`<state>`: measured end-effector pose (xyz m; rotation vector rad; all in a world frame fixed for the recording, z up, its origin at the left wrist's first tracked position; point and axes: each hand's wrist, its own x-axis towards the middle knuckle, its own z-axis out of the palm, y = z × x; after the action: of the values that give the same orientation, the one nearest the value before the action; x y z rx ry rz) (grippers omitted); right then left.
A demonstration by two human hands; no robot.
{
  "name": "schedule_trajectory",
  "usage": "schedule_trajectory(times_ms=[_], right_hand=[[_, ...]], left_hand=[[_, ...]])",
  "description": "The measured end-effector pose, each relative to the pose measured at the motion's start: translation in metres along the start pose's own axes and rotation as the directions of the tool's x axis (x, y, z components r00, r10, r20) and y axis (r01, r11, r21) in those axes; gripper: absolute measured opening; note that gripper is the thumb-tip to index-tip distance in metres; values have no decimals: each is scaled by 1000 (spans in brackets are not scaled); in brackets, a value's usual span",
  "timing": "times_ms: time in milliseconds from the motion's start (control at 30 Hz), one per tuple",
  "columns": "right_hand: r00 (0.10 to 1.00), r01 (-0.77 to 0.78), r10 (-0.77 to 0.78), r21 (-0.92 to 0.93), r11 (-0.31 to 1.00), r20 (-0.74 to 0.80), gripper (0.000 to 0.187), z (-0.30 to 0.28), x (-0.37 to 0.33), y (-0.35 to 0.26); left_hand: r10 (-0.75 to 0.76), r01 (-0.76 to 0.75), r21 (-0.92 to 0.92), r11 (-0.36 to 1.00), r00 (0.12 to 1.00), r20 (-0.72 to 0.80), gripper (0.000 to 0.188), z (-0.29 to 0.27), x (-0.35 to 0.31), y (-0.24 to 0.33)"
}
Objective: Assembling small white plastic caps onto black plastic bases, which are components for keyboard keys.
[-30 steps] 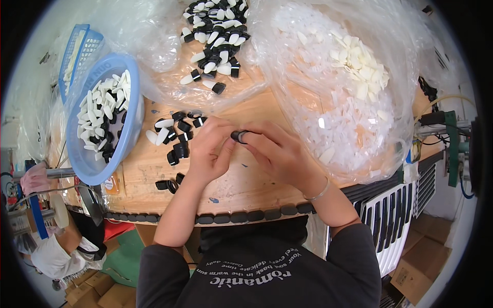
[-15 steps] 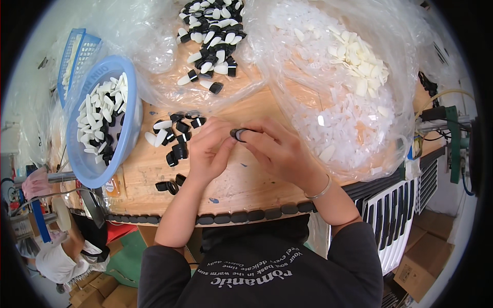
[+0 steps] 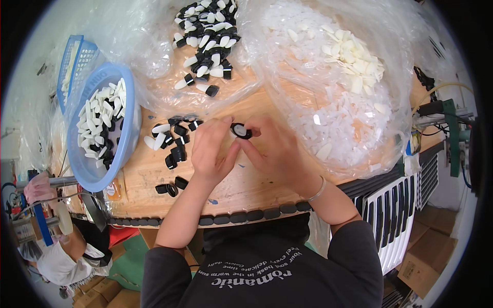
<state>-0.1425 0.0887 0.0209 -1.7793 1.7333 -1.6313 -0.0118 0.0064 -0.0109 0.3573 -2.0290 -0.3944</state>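
Observation:
Between my fingertips, above the middle of the wooden table, is a small black oval cap (image 3: 241, 131) with a pale face inside its rim. My left hand (image 3: 211, 149) pinches its left side, the thumb below and the fingers above. Thumb and index finger of my right hand (image 3: 272, 149) grip the right side; the other fingers are curled and partly hidden. To the left of my left hand lies a loose group of black caps (image 3: 177, 153), some with white oval tongues (image 3: 159, 140) sticking out. Several bare black caps (image 3: 167, 189) rest nearer the table's front edge.
A blue basin (image 3: 128, 138) of white and black pieces stands at left, with a blue basket (image 3: 88, 51) behind it. Farther back, capped pieces (image 3: 210, 43) are heaped on clear plastic. White strips and cream ovals (image 3: 354, 54) fill a plastic bag at right. A co-worker's sleeve (image 3: 61, 264) shows lower left.
The black cap has turned so that its pale inner face shows. My right fingers have shifted from covering it to its right edge. The view has moved slightly.

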Motion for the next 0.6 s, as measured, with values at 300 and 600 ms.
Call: schedule_trajectory(times_ms=[300, 600], right_hand=[[990, 136, -136, 12, 991, 36, 19, 5, -5, 5], [991, 128, -128, -1, 992, 35, 16, 9, -7, 4]], left_hand=[[27, -27, 20, 999, 999, -27, 47, -4, -2, 0], [51, -44, 138, 989, 998, -47, 51, -2, -1, 3]])
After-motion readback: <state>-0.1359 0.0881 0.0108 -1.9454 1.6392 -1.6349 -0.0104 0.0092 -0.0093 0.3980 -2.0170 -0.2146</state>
